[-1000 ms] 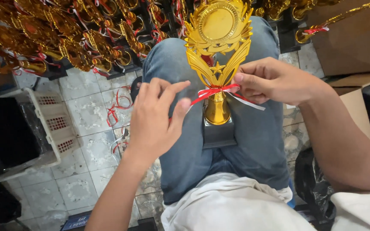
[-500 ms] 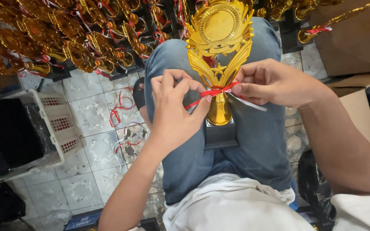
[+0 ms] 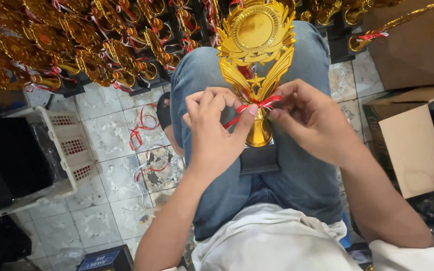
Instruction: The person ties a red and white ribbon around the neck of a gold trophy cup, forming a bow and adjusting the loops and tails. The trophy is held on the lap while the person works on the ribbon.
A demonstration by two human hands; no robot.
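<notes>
Your left hand (image 3: 214, 128) curls inward, thumb and forefinger pinched together. Your right hand (image 3: 310, 120) mirrors it, fingertips pinched close. Both forearms angle up from your lap.

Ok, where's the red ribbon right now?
In the head view, the red ribbon sits at centre, around the neck of the gold trophy standing between the person's knees, pinched between the left hand and right hand.

trophy top: the gold trophy (image 3: 255, 45) runs past the upper edge, its tip out of view.
trophy base: the dark base (image 3: 258, 159) is partly covered by the left hand (image 3: 216, 133).
ribbon knot: the red ribbon (image 3: 249, 107) disappears under both hands' fingers, the right hand (image 3: 311, 120) covering its end.
trophy rows: cut off at the top edge.
</notes>
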